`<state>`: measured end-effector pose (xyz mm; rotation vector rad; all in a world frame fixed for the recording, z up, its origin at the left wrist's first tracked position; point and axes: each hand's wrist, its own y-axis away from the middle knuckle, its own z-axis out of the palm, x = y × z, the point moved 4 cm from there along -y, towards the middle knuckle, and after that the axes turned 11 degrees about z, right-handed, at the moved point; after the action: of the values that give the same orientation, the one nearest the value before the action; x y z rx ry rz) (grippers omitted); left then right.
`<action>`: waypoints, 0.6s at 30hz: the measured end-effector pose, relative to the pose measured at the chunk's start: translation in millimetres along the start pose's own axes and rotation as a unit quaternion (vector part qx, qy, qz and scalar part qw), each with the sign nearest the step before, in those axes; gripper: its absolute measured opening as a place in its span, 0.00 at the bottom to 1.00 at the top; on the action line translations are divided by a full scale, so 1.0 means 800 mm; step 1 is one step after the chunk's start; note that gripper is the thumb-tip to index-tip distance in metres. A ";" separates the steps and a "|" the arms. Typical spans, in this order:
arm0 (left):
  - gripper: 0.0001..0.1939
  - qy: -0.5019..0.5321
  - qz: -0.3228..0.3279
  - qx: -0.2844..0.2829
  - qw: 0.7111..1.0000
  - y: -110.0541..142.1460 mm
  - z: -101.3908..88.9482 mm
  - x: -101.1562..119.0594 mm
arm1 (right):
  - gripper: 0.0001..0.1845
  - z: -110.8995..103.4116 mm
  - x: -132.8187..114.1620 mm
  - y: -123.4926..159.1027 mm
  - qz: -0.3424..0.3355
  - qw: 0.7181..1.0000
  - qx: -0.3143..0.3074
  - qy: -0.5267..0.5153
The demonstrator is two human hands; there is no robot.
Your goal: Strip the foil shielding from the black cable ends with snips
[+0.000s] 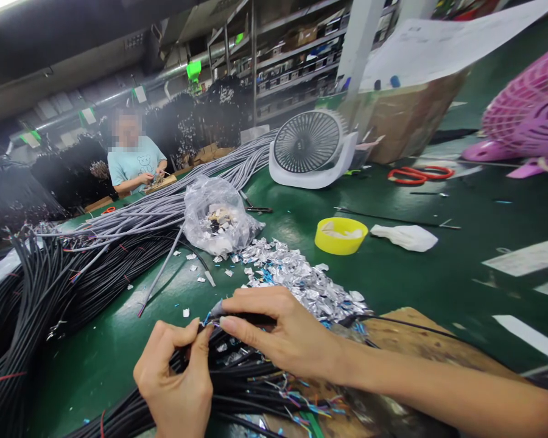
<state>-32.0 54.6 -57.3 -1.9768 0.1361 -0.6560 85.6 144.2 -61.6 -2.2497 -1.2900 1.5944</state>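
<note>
My left hand (176,374) is closed, thumb and forefinger pinching the thin coloured wires (207,319) at a cable's end. Right against it, my right hand (285,334) is closed too, its thumb and fingertips on the same wires. A grey cover (217,309) sits on a fingertip of that hand. Something dark lies under its palm, mostly hidden. Below both hands runs a bundle of black cables (242,389), with stripped coloured wire ends at its right. Just beyond them spreads a heap of silver foil scraps (296,274).
Black cables (41,292) and grey cables (164,204) fill the left. Beyond the foil are a plastic bag (219,216), a yellow tape roll (340,243), a white fan (308,149) and red-handled scissors (420,174). A pink fan (530,109) stands right. A person (137,161) sits across.
</note>
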 end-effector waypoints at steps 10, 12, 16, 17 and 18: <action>0.10 -0.004 -0.021 0.001 1.000 0.001 0.000 0.000 | 0.17 0.001 0.001 0.000 0.000 1.000 0.004 -0.002; 0.10 0.001 -0.028 -0.001 1.000 0.002 0.000 -0.001 | 0.17 0.000 0.002 0.001 0.004 1.000 0.006 0.000; 0.06 0.036 -0.043 -0.025 0.998 0.004 0.003 -0.006 | 0.16 -0.002 0.002 0.001 0.008 1.000 0.022 0.007; 0.06 0.048 -0.047 -0.034 0.997 0.005 0.004 -0.008 | 0.16 -0.002 0.002 0.001 0.007 1.000 0.026 0.008; 0.06 0.058 -0.047 -0.039 0.996 0.006 0.005 -0.010 | 0.16 -0.002 0.003 0.001 0.005 1.000 0.028 0.010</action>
<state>-35.6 57.9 -65.9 -2.0304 0.1414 -0.8386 87.6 145.8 -62.8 -2.2375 -1.2157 1.5858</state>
